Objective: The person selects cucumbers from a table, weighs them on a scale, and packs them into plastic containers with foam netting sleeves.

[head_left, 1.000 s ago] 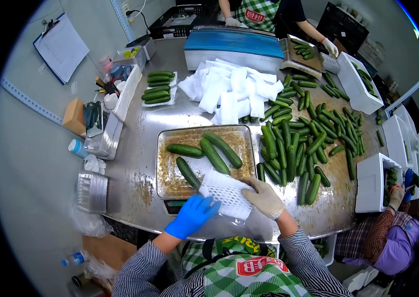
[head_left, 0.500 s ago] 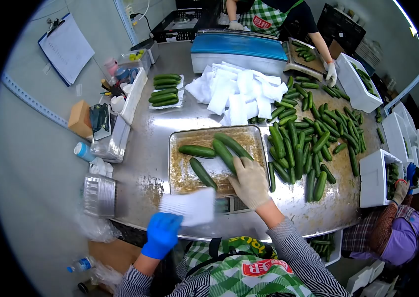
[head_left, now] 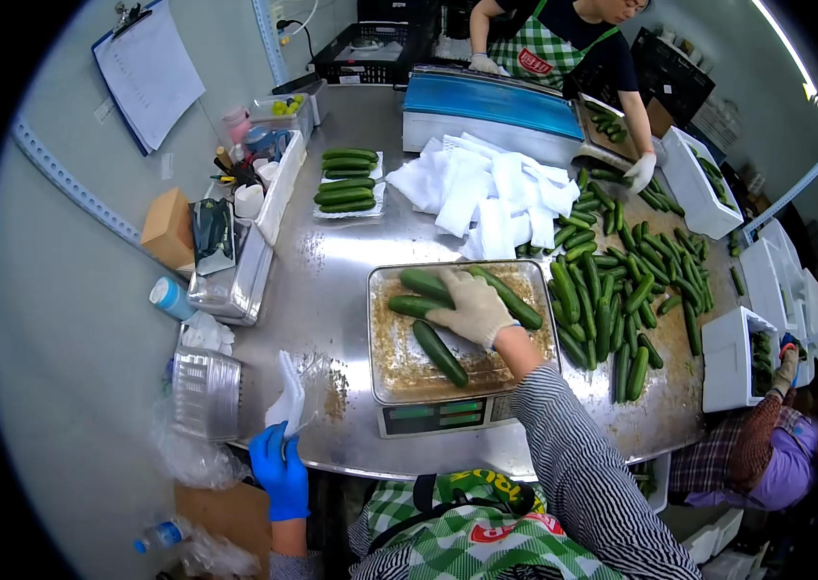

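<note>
In a blue glove, my left hand (head_left: 280,474) pinches a clear plastic tray (head_left: 312,391) with a white liner (head_left: 286,391) in it, held near the table's front left edge. My right hand (head_left: 476,309), in a cream glove, is closed over cucumbers in a metal pan (head_left: 385,387). Its fingers and thumb lie across a cucumber (head_left: 414,305) and beside another cucumber (head_left: 423,282); the palm hides part of them. A third cucumber (head_left: 440,354) lies in front, and one more lies behind the hand. Under the pan is a scale (head_left: 438,416) with a green display.
To the right spreads a big heap of cucumbers (head_left: 612,309). White liners (head_left: 486,188) are piled behind the pan. A filled tray of cucumbers (head_left: 348,184) sits at back left. Stacked clear trays (head_left: 206,391) stand at left. Co-workers' gloved hands (head_left: 641,172) work at the back and right.
My left hand has moved left and down with the white liner, now in a clear tray. My right hand has shifted over the left-hand cucumbers, which lie closer together. The view has turned slightly.
</note>
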